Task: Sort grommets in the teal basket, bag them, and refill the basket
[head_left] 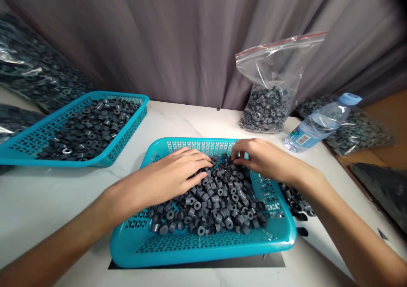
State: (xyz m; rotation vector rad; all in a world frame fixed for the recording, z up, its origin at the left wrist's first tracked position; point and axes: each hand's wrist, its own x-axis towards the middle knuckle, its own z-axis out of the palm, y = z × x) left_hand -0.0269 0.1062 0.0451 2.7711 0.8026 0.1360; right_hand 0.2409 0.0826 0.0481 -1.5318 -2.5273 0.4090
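Note:
A turquoise plastic basket [203, 257] with perforated sides holds a heap of small dark grey plastic caps [219, 198], short cylinders, many with a hole in one end. My left hand [187, 168] lies palm down over the left part of the heap, fingers stretched and slightly apart, their tips touching the caps. At the far right corner of the heap, my right hand [249, 153] is bent down with thumb and fingers closed together on a dark piece, which looks like one of these caps. The fingers partly cover it.
To the left stands a second turquoise basket [127, 134] of grey caps, with large filled plastic bags [41, 62] behind it. A zip bag of caps [267, 109] and a water bottle [318, 123] stand at the back right. Loose caps [295, 202] lie beneath my right forearm.

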